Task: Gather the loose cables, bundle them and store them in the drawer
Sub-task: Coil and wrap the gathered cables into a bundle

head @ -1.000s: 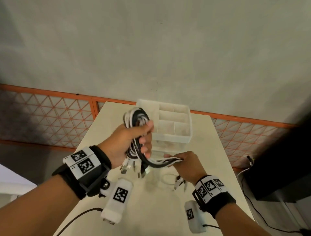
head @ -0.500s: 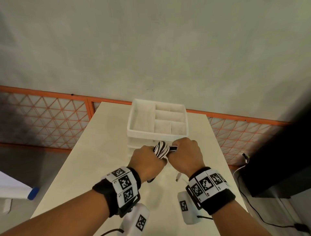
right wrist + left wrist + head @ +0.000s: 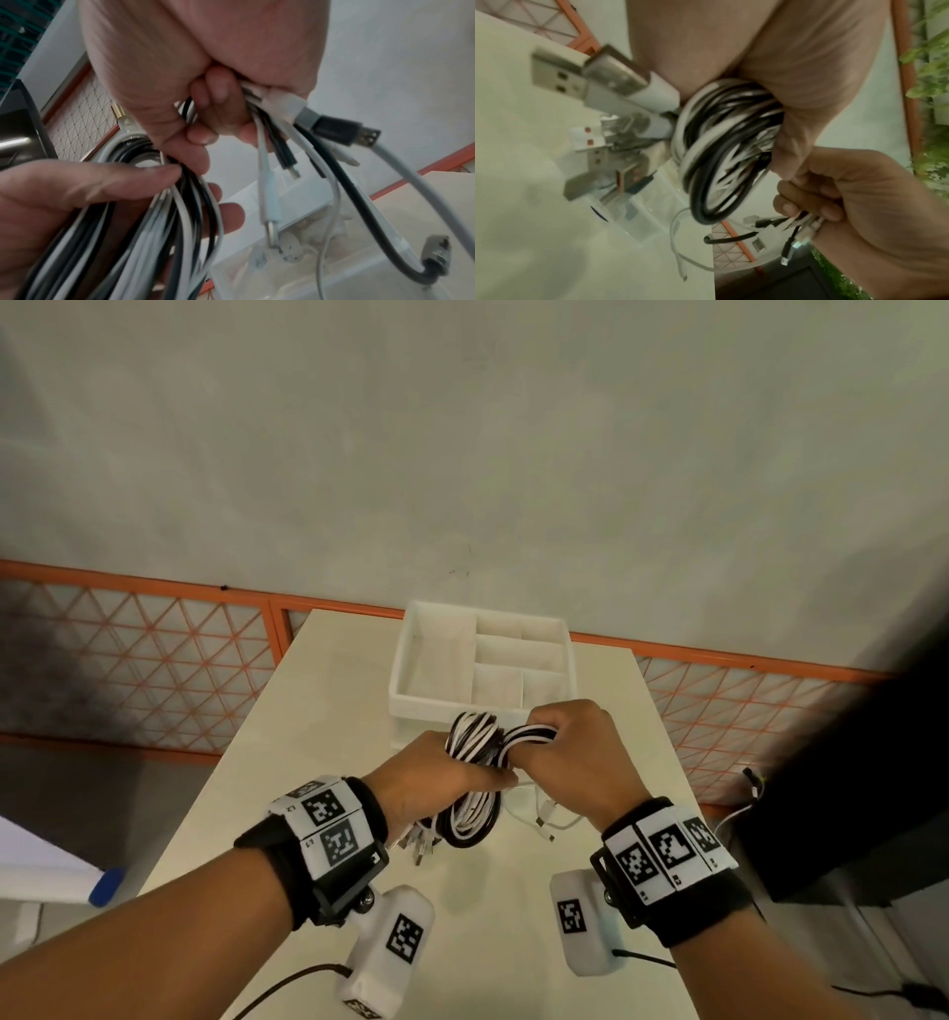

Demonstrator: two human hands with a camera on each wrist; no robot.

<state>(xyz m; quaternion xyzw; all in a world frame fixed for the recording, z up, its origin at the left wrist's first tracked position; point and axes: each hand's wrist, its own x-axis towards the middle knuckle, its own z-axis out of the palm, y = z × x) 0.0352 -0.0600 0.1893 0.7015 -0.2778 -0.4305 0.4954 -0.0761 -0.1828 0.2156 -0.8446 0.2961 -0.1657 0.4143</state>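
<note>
Cables (image 3: 475, 742), thin, smooth and round in black and white, are wound into one striped coil that I hold above the middle of the desk (image 3: 328, 721), just in front of the drawer unit. My left hand (image 3: 426, 778) is wrapped around the coil at its waist, fingers curled tight through the loops, so one end of the oval rises above my fist and the other hangs below it; in the left wrist view a cluster of flat metal USB plugs (image 3: 598, 85) on white moulded ends juts out beside the coil. My right hand (image 3: 575, 752) is closed in a fist on the loose tails, gripping a flat band of strands that runs sideways from the coil. In the right wrist view the short ends droop from that fist with small plugs (image 3: 290, 160) on them, black and white. One thin white cable (image 3: 552, 819) lies slack on the desk under my hands. Behind them stands the white plastic drawer unit (image 3: 441, 701), boxy and matte, its top tray split by straight partitions into rectangular compartments, near the far edge of the pale, smooth desk.
</note>
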